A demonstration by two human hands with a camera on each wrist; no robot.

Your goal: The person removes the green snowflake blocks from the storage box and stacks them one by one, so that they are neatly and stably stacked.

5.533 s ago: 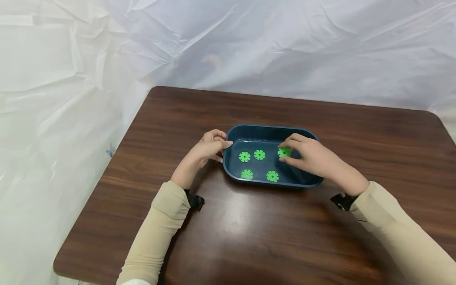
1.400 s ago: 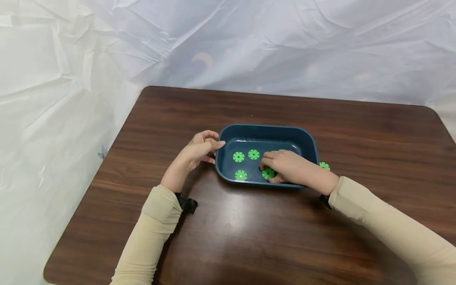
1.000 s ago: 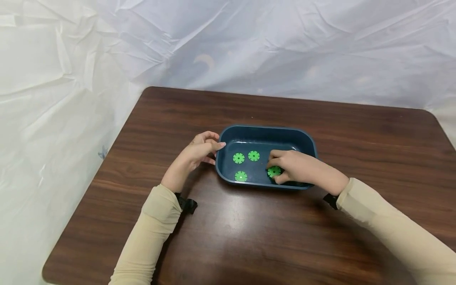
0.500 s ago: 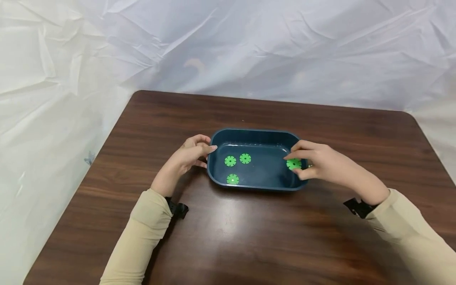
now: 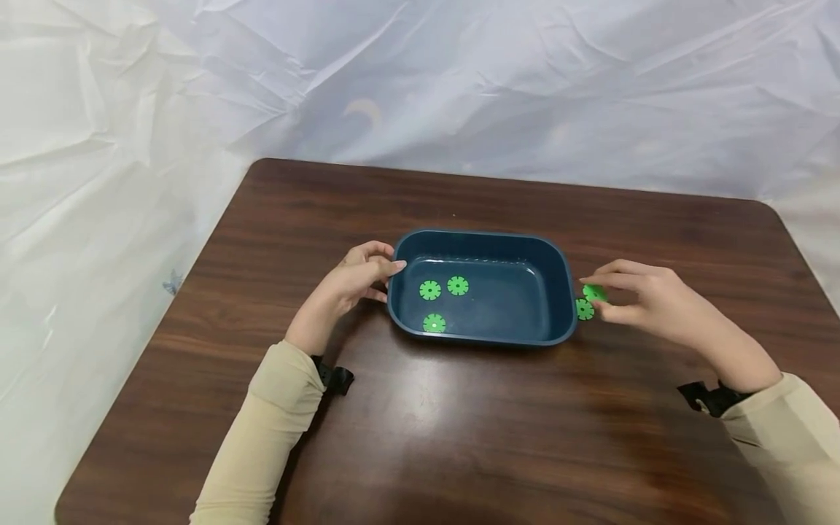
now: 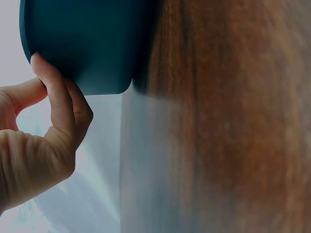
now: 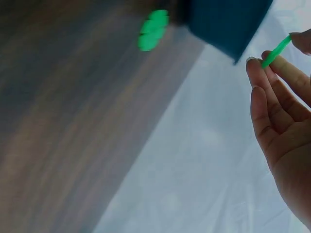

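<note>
The left hand grips the blue tub by its rim. The right hand pinches a green gear disc; the right wrist view alone shows it edge-on.

head view looks down over the whole table; both wrist views sit close, sharing the tub.

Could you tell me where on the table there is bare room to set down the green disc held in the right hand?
Bare wood lies in front of the tray and behind it. Crowded: the right hand, its held disc and the lying disc.
</note>
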